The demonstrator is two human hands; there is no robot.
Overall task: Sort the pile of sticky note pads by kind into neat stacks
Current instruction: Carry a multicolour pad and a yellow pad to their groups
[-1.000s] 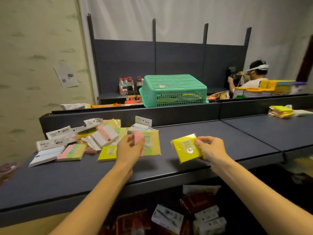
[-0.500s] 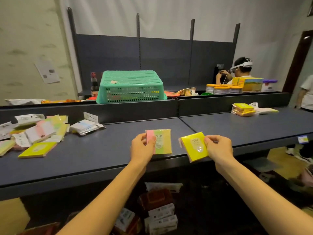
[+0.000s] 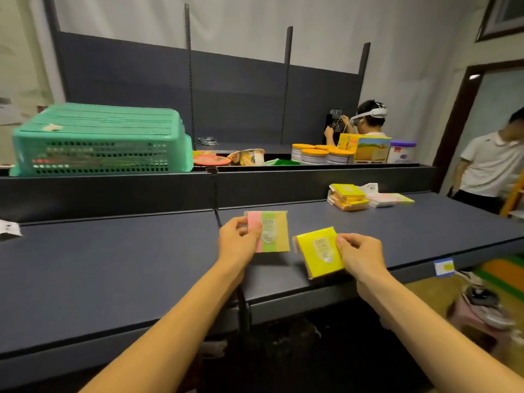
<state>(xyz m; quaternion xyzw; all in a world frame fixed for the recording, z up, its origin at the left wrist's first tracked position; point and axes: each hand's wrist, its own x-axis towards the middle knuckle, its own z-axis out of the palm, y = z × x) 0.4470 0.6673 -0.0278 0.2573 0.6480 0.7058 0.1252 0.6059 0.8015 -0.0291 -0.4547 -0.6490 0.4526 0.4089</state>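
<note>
My left hand [image 3: 236,243] pinches the left edge of a striped pad [image 3: 273,232] in pink, green and tan, marked 2209, held just above the dark shelf [image 3: 113,268]. My right hand [image 3: 358,255] grips the right edge of a plain yellow pad [image 3: 319,255] marked 2207, tilted, close beside the striped one. At the far right of the shelf sits a stack of yellow pads [image 3: 347,197], and next to it a low stack of striped pads [image 3: 391,199]. The unsorted pile is out of view except one white packet [image 3: 8,229] at the left edge.
A green basket [image 3: 99,140] stands upside down on the raised back ledge, with tins [image 3: 314,156] and boxes further right. A person with a headset [image 3: 365,120] works behind the shelf; another person in white [image 3: 490,163] stands at the right end. Clutter lies on the floor at lower right.
My view has swung right, away from the pile toward the sorted stacks. Both hands have carried their pads rightward along the shelf, with the same grips.
</note>
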